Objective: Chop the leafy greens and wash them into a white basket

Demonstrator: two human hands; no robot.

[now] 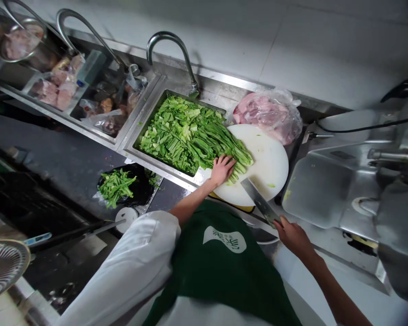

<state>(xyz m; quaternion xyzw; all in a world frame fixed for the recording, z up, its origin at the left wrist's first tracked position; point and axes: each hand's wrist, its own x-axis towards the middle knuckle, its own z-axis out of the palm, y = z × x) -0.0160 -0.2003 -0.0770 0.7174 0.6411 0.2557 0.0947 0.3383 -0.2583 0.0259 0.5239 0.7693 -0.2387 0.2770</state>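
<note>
My left hand lies with fingers spread on a bunch of long leafy greens, whose pale stem ends rest on a round white cutting board. In my right hand is the handle of a cleaver. Its broad blade slants over the board's near edge, a little apart from the stems. To the left, a sink basin is heaped with cut greens, and the bunch's leafy end runs over onto the heap.
Bagged raw meat sits behind the board. A faucet arches over the greens. Further left, sinks hold more meat. A metal slicing machine stands at right. Below the counter, a black bag holds greens.
</note>
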